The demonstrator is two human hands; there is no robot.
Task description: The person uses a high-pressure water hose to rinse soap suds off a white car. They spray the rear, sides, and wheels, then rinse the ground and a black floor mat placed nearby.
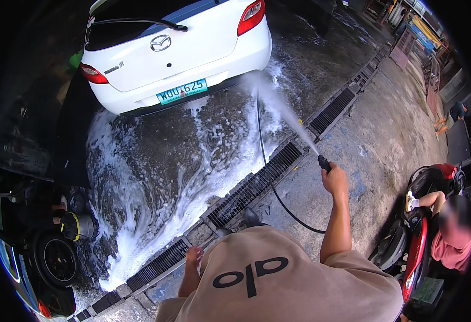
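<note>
My right hand grips the black nozzle of a pressure-washer spray lance at arm's length. From its tip a white water jet fans out toward the lower rear bumper of a white Mazda hatchback. My left hand hangs low beside my body, holding nothing, with its fingers loosely bent. A black hose runs from beneath the car, across the drain grate, then curves right and disappears behind my right forearm. White suds cover much of the wet concrete behind the car.
The drain channel crosses diagonally at my shoes. A bucket-like container with a yellow rim stands left, near a dark car's wheel. To the right are a red motorcycle and a seated person. Another person is farther back.
</note>
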